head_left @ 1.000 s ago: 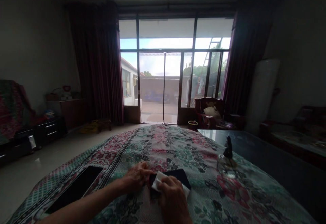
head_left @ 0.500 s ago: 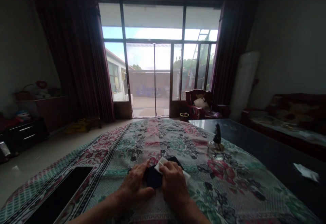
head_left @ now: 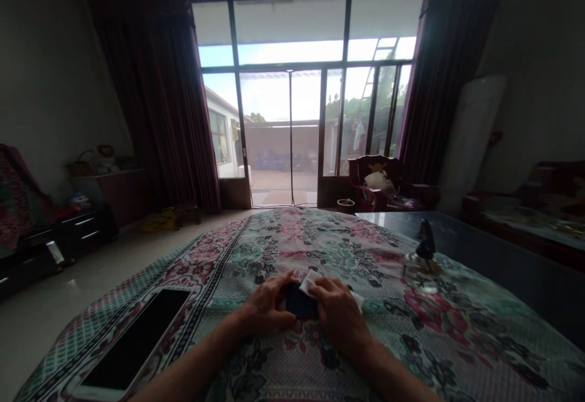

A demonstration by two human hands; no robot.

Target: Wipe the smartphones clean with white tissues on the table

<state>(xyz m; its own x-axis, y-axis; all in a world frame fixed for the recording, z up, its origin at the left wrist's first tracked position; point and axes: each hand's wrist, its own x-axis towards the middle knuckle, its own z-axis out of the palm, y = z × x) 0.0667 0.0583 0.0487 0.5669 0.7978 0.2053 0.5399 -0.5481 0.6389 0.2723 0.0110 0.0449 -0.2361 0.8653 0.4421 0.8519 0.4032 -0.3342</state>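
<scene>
The fingers of the right hand (head_left: 339,310) are bent together over a folded, soft white wipe of paper or thin cloth (head_left: 309,281), pressing it against a flat, dark, rectangular object with a smooth face (head_left: 301,304). The left hand (head_left: 267,306) holds the object's left end, its thumb at the near edge and its fingers curled at the far one. The dark object is low in the middle of the view, between the two hands, just above a woven tablecloth with rose, green and black flowers (head_left: 329,256); whether it touches the cloth cannot be told. To the left lies a white-framed, glossy black slab like a large phone (head_left: 137,338). To the right, a clear, rounded bottle with a black spray head (head_left: 423,265) stands upright. Beyond it extends a dark, polished tabletop (head_left: 404,224).
</scene>
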